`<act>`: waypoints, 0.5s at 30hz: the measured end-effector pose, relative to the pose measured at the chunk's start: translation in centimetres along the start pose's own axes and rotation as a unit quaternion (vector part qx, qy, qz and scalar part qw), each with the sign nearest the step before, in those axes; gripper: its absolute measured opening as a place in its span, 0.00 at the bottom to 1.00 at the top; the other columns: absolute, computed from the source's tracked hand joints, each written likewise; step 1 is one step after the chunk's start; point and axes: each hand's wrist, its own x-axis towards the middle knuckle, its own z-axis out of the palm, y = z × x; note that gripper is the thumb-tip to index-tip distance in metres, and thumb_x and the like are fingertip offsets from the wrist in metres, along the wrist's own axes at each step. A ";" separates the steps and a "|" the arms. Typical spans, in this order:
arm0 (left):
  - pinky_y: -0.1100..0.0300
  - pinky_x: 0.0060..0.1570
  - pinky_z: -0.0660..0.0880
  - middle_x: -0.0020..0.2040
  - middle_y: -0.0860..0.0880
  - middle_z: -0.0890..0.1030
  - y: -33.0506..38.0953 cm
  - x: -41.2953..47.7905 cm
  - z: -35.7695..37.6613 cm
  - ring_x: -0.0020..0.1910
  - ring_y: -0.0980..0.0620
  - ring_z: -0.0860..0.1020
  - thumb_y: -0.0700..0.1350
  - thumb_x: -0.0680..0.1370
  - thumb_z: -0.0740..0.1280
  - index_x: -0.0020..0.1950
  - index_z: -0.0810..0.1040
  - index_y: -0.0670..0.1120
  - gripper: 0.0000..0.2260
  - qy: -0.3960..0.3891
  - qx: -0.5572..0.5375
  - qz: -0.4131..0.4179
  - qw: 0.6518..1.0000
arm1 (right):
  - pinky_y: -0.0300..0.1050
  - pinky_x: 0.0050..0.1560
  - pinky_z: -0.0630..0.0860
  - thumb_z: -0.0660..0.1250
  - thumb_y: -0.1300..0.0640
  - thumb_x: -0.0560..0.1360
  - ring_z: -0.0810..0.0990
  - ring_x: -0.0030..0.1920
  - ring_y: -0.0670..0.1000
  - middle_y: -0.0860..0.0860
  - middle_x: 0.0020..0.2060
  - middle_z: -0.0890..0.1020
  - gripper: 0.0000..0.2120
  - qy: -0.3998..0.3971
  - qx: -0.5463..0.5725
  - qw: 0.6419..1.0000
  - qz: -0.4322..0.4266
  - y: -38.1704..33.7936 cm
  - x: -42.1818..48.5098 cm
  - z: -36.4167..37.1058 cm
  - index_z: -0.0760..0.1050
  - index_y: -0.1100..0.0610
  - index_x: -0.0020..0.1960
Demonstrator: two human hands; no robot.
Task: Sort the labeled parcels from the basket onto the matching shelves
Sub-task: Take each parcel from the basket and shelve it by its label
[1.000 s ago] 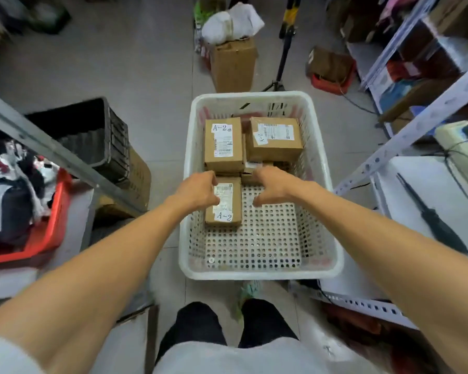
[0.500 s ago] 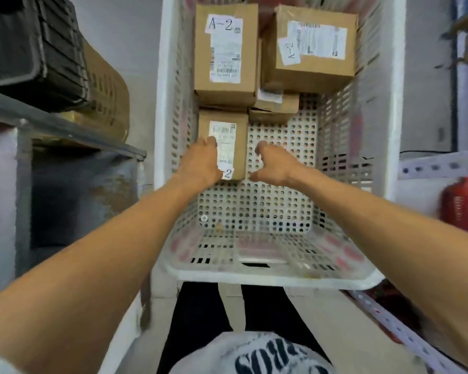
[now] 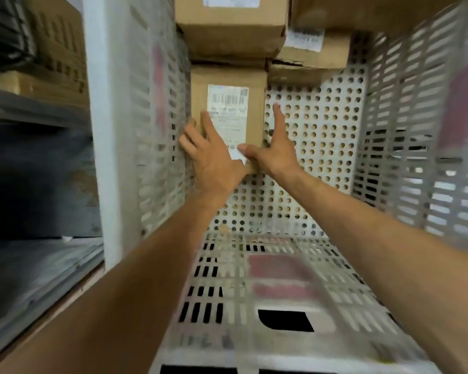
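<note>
Right now your left hand (image 3: 210, 155) lies spread over the near-left corner of the small parcel (image 3: 227, 114), fingers down its left side against the basket wall (image 3: 135, 130), while your right hand (image 3: 272, 152) is open along its right edge with the thumb hooked across the near end; neither has closed into a firm grip yet. That parcel lies flat on the perforated basket floor (image 3: 322, 147), tucked into the left side, its far end touching, or running just under, the larger box (image 3: 231, 31) behind it. It looks like a stiff little cardboard carton, probably light, so squeezing its two long sides between your palms should carry it; the glossy printed label (image 3: 227, 112) on top is likely slick, so keep your fingers on bare cardboard. On the left there is almost no room, since the wall stands just beside the carton, so slide it toward the open floor on the right first, or tip up the near end. Watch the far edge, where it could catch the box behind and the second carton (image 3: 308, 58) beside that. Straight up and back toward you looks clear. The shelf marking at the near end is covered by your hands, so check it once lifted.
</note>
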 end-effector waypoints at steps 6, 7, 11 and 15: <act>0.56 0.66 0.62 0.67 0.41 0.60 0.0 -0.9 0.3 0.64 0.45 0.62 0.44 0.70 0.74 0.77 0.50 0.41 0.45 -0.011 -0.046 -0.014 0.999 | 0.53 0.64 0.73 0.74 0.62 0.70 0.75 0.64 0.52 0.53 0.69 0.72 0.49 -0.017 0.003 0.999 0.035 2.3 -0.7 -1.9 0.44 0.47 0.78; 0.55 0.66 0.63 0.67 0.42 0.60 -0.1 -1.1 0.4 0.65 0.45 0.62 0.44 0.70 0.75 0.77 0.50 0.42 0.44 -0.038 -0.046 -0.014 0.998 | 0.54 0.64 0.73 0.74 0.64 0.69 0.74 0.64 0.53 0.53 0.70 0.71 0.50 -0.023 -0.013 0.999 0.048 2.7 -0.8 -2.7 0.45 0.46 0.78; 0.50 0.69 0.62 0.68 0.44 0.61 -0.2 -0.9 0.5 0.68 0.44 0.64 0.46 0.64 0.80 0.75 0.55 0.45 0.47 -0.170 -0.078 -0.042 0.982 | 0.56 0.62 0.75 0.76 0.67 0.63 0.75 0.63 0.57 0.55 0.65 0.75 0.53 -0.075 -0.061 0.990 0.104 4.1 -0.6 -5.4 0.51 0.45 0.77; 0.46 0.71 0.62 0.70 0.46 0.63 -0.3 1.3 1.7 0.71 0.46 0.63 0.42 0.54 0.83 0.78 0.43 0.54 0.64 -0.261 -0.199 -0.098 0.940 | 0.53 0.66 0.71 0.81 0.61 0.61 0.74 0.64 0.53 0.52 0.67 0.74 0.59 -0.070 -0.017 0.992 0.105 4.5 -0.1 -5.9 0.44 0.46 0.78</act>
